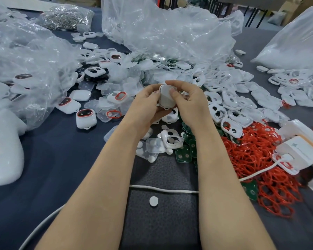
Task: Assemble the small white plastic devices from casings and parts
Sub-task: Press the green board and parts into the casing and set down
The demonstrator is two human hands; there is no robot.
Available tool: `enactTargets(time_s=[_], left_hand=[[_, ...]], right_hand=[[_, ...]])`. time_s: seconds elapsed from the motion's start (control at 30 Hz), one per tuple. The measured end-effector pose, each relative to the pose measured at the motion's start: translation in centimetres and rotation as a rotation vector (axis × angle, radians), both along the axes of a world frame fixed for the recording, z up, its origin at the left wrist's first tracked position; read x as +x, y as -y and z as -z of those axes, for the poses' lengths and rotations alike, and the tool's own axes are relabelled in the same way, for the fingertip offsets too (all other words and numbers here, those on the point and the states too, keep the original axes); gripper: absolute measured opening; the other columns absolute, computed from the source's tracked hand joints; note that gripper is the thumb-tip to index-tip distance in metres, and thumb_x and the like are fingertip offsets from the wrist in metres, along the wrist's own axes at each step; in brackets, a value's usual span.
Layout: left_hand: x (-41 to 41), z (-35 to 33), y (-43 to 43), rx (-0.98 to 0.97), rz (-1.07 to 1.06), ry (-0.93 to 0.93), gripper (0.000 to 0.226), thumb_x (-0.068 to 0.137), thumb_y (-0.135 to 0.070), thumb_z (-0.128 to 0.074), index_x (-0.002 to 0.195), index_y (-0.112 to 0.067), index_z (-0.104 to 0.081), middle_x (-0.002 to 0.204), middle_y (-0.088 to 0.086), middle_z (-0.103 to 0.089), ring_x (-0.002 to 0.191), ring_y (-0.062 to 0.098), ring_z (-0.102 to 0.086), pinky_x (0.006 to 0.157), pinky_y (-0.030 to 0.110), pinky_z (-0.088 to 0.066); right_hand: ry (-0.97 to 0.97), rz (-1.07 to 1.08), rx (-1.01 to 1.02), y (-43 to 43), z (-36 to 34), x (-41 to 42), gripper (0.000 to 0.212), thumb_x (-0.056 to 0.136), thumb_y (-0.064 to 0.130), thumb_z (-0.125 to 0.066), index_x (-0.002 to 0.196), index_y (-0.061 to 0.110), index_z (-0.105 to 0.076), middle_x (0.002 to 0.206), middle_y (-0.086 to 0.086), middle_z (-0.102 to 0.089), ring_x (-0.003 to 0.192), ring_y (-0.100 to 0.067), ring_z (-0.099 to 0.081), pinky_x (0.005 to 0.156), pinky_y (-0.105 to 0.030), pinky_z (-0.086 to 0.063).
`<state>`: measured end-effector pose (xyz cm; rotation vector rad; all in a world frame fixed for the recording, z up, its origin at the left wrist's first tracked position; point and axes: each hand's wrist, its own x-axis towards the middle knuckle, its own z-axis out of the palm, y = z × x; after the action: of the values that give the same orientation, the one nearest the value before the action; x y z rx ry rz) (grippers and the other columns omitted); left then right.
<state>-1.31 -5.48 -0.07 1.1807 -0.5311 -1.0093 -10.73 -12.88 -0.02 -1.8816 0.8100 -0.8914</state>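
The dark blue table [61,159] runs under and all around both hands. Beyond the hands a big clear plastic bag [170,29] lies crumpled, and a second clear bag [25,60] with white parts in it spreads well out to the left of the left hand. Below and to the right of the right hand sprawls a heap of red rubber rings [257,159]. Just to the right of that hand lies a pile of white casings [229,105], each with two openings. Green circuit boards [186,148] lie between the forearms, under the hands. Well left of the left hand rests a finished white device with a red-rimmed window [85,119].

The left hand [146,103] and right hand [188,98] meet above the table, fingers of both curled round one small white device [165,97], a thumb of each pressed on its smooth face. Nearer the person, between the forearms, sits a small white disc [154,201].
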Motion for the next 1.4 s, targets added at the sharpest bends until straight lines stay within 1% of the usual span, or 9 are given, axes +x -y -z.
enactTargets(time_s=[0.13, 0.33, 0.47, 0.63, 0.8, 0.9, 1.0, 1.23, 1.4], left_hand=[[0.0, 0.0, -0.1, -0.019, 0.012, -0.002, 0.024, 0.104, -0.012, -0.037, 0.120, -0.012, -0.056, 0.100, 0.007, -0.064, 0.079, 0.015, -0.068, 0.069, 0.023, -0.058], [-0.4, -0.2, -0.2, -0.027, -0.035, -0.003, 0.016, 0.102, -0.022, -0.045, 0.106, -0.014, -0.058, 0.107, 0.010, -0.062, 0.080, 0.019, -0.066, 0.073, 0.028, -0.060], [-0.4, -0.1, -0.3, -0.025, -0.095, 0.068, 0.009, 0.101, -0.018, -0.047, 0.100, -0.014, -0.056, 0.094, 0.007, -0.061, 0.080, 0.022, -0.062, 0.065, 0.025, -0.060], [-0.4, -0.1, -0.2, 0.002, -0.123, 0.097, 0.010, 0.101, -0.018, -0.047, 0.099, -0.014, -0.056, 0.105, 0.012, -0.058, 0.085, 0.025, -0.061, 0.059, 0.023, -0.058], [-0.4, -0.2, -0.2, -0.006, -0.114, 0.058, 0.014, 0.101, -0.018, -0.046, 0.093, -0.018, -0.057, 0.102, 0.009, -0.059, 0.086, 0.026, -0.063, 0.056, 0.022, -0.056], [-0.4, -0.2, -0.2, -0.007, -0.102, 0.068, 0.014, 0.101, -0.018, -0.046, 0.092, -0.018, -0.057, 0.102, 0.009, -0.058, 0.088, 0.028, -0.062, 0.058, 0.024, -0.058], [-0.4, 0.0, -0.2, -0.002, -0.083, 0.086, 0.014, 0.101, -0.018, -0.046, 0.092, -0.019, -0.057, 0.103, 0.010, -0.058, 0.088, 0.027, -0.062, 0.060, 0.026, -0.059], [-0.2, 0.2, -0.1, 0.003, -0.036, 0.106, 0.013, 0.101, -0.018, -0.046, 0.094, -0.018, -0.057, 0.107, 0.012, -0.059, 0.083, 0.025, -0.063, 0.069, 0.033, -0.060], [0.0, 0.3, 0.0, -0.001, -0.041, 0.137, 0.014, 0.102, -0.017, -0.044, 0.094, -0.017, -0.056, 0.099, 0.008, -0.060, 0.082, 0.023, -0.061, 0.066, 0.031, -0.060]], right_hand=[[0.037, 0.012, 0.052, -0.2, 0.1, 0.1, 0.023, 0.097, 0.020, -0.052, 0.105, 0.034, -0.068, 0.121, -0.008, -0.059, 0.109, -0.020, -0.057, 0.096, -0.039, -0.050], [0.113, 0.038, 0.098, -0.5, 0.3, 0.4, 0.021, 0.096, 0.016, -0.054, 0.102, 0.026, -0.071, 0.105, 0.005, -0.067, 0.098, -0.012, -0.060, 0.085, -0.026, -0.053], [0.125, 0.065, 0.126, -0.7, 0.5, 0.7, 0.013, 0.093, 0.016, -0.058, 0.097, 0.027, -0.064, 0.102, -0.003, -0.064, 0.095, -0.016, -0.060, 0.082, -0.029, -0.053], [0.195, 0.079, 0.239, -0.5, 0.4, 0.8, 0.008, 0.089, 0.012, -0.064, 0.088, 0.020, -0.064, 0.087, 0.001, -0.066, 0.086, -0.014, -0.062, 0.076, -0.031, -0.055], [0.296, 0.105, 0.357, -0.6, 0.3, 0.9, 0.008, 0.090, 0.013, -0.064, 0.084, 0.017, -0.067, 0.067, 0.006, -0.060, 0.054, 0.002, -0.054, 0.052, -0.015, -0.045], [0.311, 0.111, 0.424, -0.5, 0.2, 0.9, 0.008, 0.091, 0.014, -0.063, 0.085, 0.012, -0.068, 0.053, 0.011, -0.056, 0.045, 0.003, -0.049, 0.051, -0.017, -0.043], [0.293, 0.092, 0.469, -0.4, 0.1, 0.6, 0.015, 0.091, 0.013, -0.062, 0.077, 0.014, -0.066, 0.043, 0.015, -0.053, 0.042, 0.002, -0.048, 0.054, -0.021, -0.042], [0.294, 0.063, 0.497, -0.1, 0.2, 0.6, 0.023, 0.092, 0.008, -0.060, 0.071, 0.016, -0.065, 0.050, 0.012, -0.056, 0.044, 0.001, -0.048, 0.058, -0.024, -0.043], [0.210, 0.139, 0.373, -0.2, 0.4, 1.4, 0.020, 0.092, 0.010, -0.059, 0.074, 0.017, -0.061, 0.077, -0.003, -0.059, 0.075, -0.017, -0.053, 0.070, -0.032, -0.045]])
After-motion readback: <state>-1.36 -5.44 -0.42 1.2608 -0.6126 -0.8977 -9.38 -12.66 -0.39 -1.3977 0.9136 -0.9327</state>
